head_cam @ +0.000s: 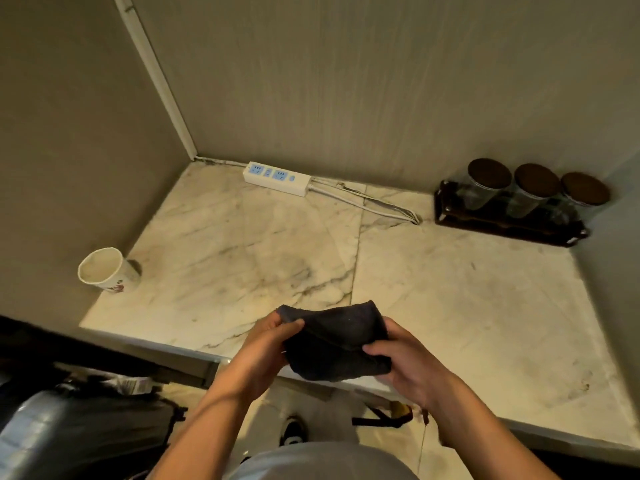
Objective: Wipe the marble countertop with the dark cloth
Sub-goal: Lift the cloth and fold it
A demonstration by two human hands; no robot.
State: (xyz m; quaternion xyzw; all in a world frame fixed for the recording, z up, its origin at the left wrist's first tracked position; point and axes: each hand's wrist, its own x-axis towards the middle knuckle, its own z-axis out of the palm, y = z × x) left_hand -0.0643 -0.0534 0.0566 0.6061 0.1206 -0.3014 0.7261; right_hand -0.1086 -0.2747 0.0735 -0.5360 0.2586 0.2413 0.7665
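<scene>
My left hand point(266, 344) and right hand point(405, 362) both grip the folded dark cloth point(332, 337) (held above the white marble table point(450, 289) edge).

No text, brand or number can be read anywhere. The paper cup point(104, 270) at the left edge of the counter point(450, 289) carries a reddish printed mark low on its side, but it is too blurred to make out as letters or a logo. The white power strip point(277, 178) at the far side of the counter shows blue socket faces and a small blue button, with no legible marking. Below the counter's near edge, on the left, a pale package point(133, 384) bears some dark print that is too small and soft to read.
</scene>
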